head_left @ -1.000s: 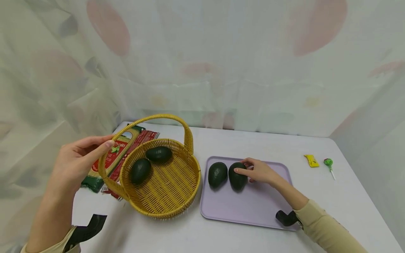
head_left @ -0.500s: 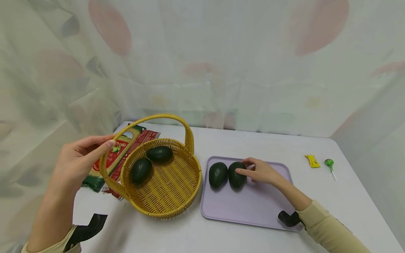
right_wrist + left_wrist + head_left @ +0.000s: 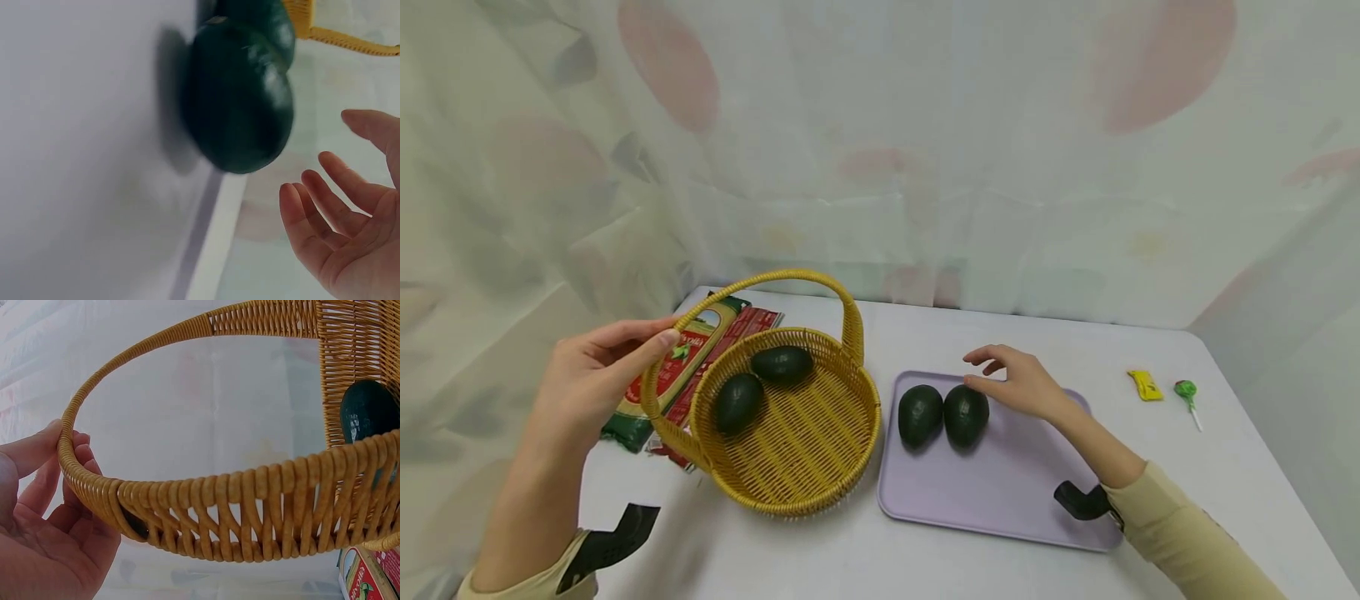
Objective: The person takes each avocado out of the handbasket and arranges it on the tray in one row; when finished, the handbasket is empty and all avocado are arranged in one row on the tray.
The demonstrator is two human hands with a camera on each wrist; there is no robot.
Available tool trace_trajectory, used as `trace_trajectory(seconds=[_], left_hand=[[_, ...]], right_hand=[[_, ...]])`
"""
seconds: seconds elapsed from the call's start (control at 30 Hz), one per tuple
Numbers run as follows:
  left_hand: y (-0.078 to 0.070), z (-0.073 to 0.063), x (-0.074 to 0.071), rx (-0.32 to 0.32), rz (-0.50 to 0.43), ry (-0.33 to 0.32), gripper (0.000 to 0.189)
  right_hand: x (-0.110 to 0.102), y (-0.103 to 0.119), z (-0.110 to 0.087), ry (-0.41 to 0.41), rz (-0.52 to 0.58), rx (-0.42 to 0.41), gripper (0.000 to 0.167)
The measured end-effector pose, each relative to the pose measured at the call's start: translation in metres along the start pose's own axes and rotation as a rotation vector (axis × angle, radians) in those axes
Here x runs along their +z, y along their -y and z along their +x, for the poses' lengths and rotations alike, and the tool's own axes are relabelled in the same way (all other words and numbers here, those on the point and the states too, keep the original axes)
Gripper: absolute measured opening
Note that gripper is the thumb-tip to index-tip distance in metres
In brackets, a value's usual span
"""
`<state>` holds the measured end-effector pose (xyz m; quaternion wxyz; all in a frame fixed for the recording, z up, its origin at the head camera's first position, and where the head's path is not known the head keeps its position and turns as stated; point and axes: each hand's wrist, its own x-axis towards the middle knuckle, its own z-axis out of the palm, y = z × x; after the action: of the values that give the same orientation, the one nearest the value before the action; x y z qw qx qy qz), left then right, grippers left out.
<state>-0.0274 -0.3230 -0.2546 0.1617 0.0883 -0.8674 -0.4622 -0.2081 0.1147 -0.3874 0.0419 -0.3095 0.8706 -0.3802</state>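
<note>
My left hand point(image 3: 598, 367) pinches the handle of a yellow wicker basket point(image 3: 850, 467) between thumb and fingers; the left wrist view shows the thumb against the handle point(image 3: 94, 381). Inside the basket lie two dark green avocados, one at the left point(image 3: 739, 404) and one at the back point(image 3: 782, 364). Two more avocados, a left one point(image 3: 920, 417) and a right one point(image 3: 966, 415), lie side by side on a lilac tray point(image 3: 1000, 517). Above the right avocado hovers my right hand point(image 3: 1018, 383), its fingers relaxed and spread, holding nothing; a gap separates hand and avocado in the right wrist view.
Behind the basket at the left lie a red and green food packet point(image 3: 688, 350) and a red packet point(image 3: 730, 346). A yellow wrapped candy point(image 3: 1145, 385) and a green lollipop point(image 3: 1186, 392) lie at the far right. A patterned curtain point(image 3: 880, 167) hangs along the table's back edge.
My right hand has let go of the right avocado on the tray and lifted up and back from it. The left hand and the basket have stayed in place.
</note>
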Motion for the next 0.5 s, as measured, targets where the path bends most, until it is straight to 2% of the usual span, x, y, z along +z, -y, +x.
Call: trace_trajectory(seconds=[0.2, 0.5], left_hand=[[-0.002, -0.001, 0.001, -0.013, 0.023, -0.009, 0.031], [-0.004, -0.002, 0.002, 0.001, 0.034, -0.011, 0.035]], right_hand=[[0.004, 0.021, 0.016, 0.038, 0.046, -0.059, 0.028], [0.025, 0.055, 0.039, 0.130, 0.090, -0.130, 0.027]])
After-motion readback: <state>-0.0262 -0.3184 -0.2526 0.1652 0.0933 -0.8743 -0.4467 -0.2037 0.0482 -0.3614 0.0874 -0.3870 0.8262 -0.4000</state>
